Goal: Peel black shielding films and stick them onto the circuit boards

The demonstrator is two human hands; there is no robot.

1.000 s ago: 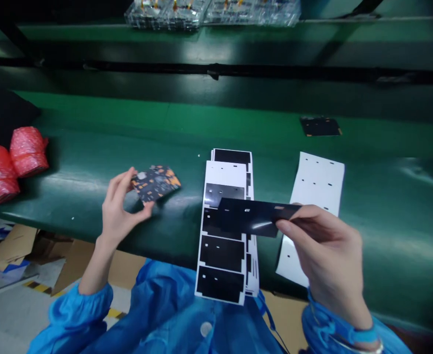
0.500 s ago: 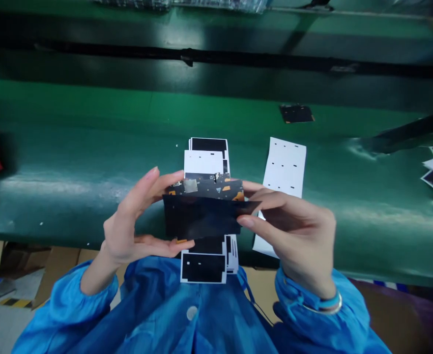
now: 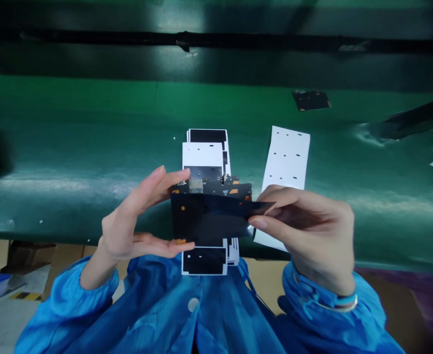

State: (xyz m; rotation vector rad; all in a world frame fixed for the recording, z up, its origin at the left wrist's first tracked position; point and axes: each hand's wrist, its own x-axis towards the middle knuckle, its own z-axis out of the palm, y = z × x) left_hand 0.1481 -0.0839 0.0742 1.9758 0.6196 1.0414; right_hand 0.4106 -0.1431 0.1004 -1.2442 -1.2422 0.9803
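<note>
The right hand (image 3: 306,231) pinches the right end of a black film strip (image 3: 212,219) between thumb and forefinger, the pads pressed together on it. The strip's long axis runs side to side across the person's front, narrowing to a point near the right hand's fingers, while its wider left part lies over a dark printed card (image 3: 216,189) flecked with orange and bearing a small metallic square. The left hand (image 3: 129,219) is nearer that wider end and spans the layered pieces, its fingers at the card's upper edge and its thumb along the strip's lower edge, seeming to hold them from the side. Directly behind and below the pieces lies a stack of white-backed sheets (image 3: 205,157) printed with black rectangles, partly hidden by the hands. To its right lies a white backing sheet (image 3: 286,157) with small dark slots, its lower end passing behind the right hand. Both rest on a green bench surface (image 3: 91,128). Farther off lies a dark patch (image 3: 311,100), and blue sleeves (image 3: 323,305) cover both arms.
</note>
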